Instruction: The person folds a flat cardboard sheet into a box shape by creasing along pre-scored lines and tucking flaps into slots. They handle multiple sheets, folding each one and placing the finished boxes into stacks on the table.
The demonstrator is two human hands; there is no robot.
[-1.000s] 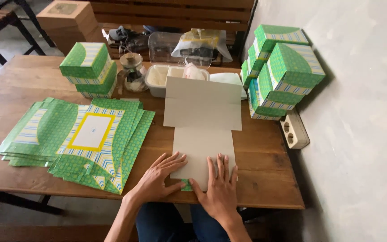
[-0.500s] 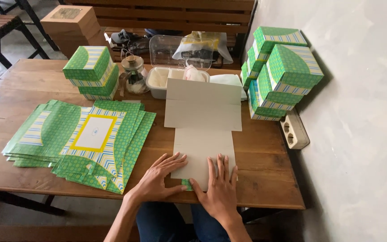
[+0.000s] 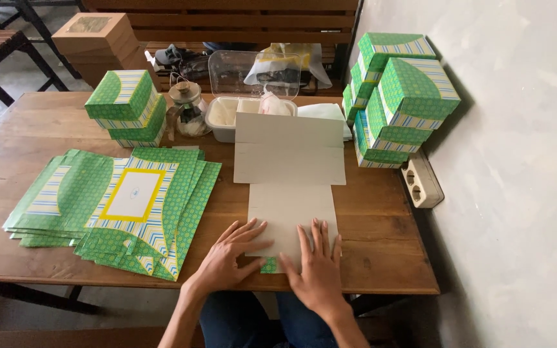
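A brown wooden plank worktop [image 3: 46,129] carries everything. Along its near left lies a fanned pile of flat green patterned cardboard box blanks [image 3: 117,203], printed side up. Near the middle lies one unfolded blank turned plain pale side up [image 3: 289,174], its near end at the front edge. At the back left stand two stacked folded green boxes [image 3: 125,106]; beside them a small glass jar [image 3: 186,109] and a white plastic tub [image 3: 227,117]. At the right, against the wall, a heap of folded green boxes [image 3: 398,96] stands beside a white socket strip [image 3: 422,180].
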